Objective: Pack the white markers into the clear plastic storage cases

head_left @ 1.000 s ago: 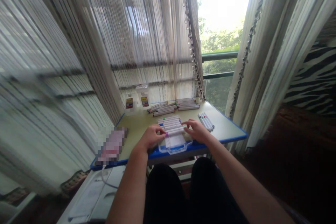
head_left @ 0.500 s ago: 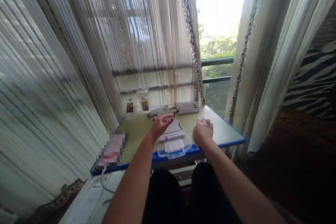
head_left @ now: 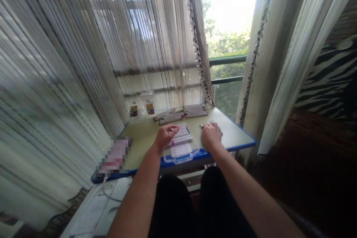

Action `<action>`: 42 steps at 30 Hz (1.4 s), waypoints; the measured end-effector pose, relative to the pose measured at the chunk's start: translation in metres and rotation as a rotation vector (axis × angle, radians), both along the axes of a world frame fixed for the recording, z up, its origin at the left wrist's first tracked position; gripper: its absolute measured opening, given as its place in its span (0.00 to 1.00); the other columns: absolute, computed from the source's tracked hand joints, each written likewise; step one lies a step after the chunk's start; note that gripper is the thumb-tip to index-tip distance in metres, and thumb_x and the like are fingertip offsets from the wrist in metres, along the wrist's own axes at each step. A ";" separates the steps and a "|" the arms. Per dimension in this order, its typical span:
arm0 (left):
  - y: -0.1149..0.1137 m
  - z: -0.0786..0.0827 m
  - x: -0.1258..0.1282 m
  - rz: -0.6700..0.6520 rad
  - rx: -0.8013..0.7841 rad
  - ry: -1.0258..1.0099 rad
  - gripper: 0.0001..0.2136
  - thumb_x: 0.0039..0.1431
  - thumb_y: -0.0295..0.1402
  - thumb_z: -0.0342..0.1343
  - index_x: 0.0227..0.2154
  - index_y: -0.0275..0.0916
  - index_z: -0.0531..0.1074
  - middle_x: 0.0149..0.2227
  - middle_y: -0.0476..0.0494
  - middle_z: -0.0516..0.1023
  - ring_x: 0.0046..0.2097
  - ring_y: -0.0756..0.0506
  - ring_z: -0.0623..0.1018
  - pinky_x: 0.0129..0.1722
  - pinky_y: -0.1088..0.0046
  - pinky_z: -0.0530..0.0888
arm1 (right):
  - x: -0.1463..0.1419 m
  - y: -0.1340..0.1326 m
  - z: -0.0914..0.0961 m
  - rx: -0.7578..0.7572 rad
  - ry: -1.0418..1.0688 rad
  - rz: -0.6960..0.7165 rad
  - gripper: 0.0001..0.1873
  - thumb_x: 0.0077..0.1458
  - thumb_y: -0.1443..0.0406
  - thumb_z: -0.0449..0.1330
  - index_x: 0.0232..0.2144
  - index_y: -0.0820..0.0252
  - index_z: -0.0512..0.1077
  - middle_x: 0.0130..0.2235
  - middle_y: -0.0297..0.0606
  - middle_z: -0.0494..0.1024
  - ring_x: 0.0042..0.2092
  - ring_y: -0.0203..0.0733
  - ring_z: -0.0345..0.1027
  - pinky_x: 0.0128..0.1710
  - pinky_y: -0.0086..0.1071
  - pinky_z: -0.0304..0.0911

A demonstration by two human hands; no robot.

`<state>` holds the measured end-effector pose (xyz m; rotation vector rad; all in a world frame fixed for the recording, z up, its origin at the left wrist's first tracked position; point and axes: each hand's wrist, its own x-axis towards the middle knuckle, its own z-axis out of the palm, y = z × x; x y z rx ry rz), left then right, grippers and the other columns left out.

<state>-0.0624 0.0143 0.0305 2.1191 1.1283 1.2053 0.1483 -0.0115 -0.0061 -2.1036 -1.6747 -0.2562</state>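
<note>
My left hand (head_left: 164,136) is at the left of a row of white markers (head_left: 182,138), thumb and fingers pinched at the row's far end, apparently on a marker. The row lies in a clear plastic case (head_left: 178,159) with a handle at the table's front edge; one marker has a purple band. To the right, my right hand (head_left: 212,136) rests low over the table, its fingers curled round several markers whose pale ends stick out past the fingers. Its palm hides the rest of them.
Loose markers (head_left: 170,119) lie piled at the back, beside another stack (head_left: 196,111). Clear cases with colourful labels (head_left: 150,109) stand at the back left. A blurred pink object (head_left: 115,154) with a cable lies on the left. The table (head_left: 234,137) has a blue edge; curtains hang behind.
My left hand's fingers have drawn together at the far end of the marker row. My right hand has flattened lower on the table, with marker ends showing more. The view has shifted slightly.
</note>
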 end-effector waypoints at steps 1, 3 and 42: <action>0.000 -0.001 0.000 0.013 0.004 0.007 0.15 0.51 0.43 0.55 0.31 0.37 0.78 0.35 0.42 0.81 0.38 0.44 0.78 0.39 0.70 0.73 | 0.000 0.000 0.000 -0.003 0.005 0.003 0.15 0.58 0.70 0.47 0.37 0.63 0.74 0.40 0.49 0.75 0.49 0.51 0.59 0.45 0.38 0.52; 0.001 -0.002 -0.001 0.038 0.018 0.024 0.14 0.51 0.43 0.55 0.31 0.37 0.78 0.34 0.43 0.81 0.37 0.44 0.77 0.38 0.70 0.73 | 0.001 -0.002 0.001 0.013 0.009 0.022 0.15 0.58 0.70 0.48 0.36 0.63 0.75 0.38 0.48 0.76 0.49 0.51 0.59 0.44 0.38 0.52; -0.002 -0.013 -0.020 0.016 -0.079 -0.076 0.17 0.46 0.43 0.59 0.34 0.34 0.76 0.29 0.43 0.78 0.29 0.48 0.74 0.30 0.72 0.71 | 0.005 -0.001 -0.006 0.433 0.361 0.673 0.12 0.56 0.69 0.54 0.39 0.59 0.76 0.40 0.41 0.78 0.36 0.37 0.72 0.38 0.29 0.67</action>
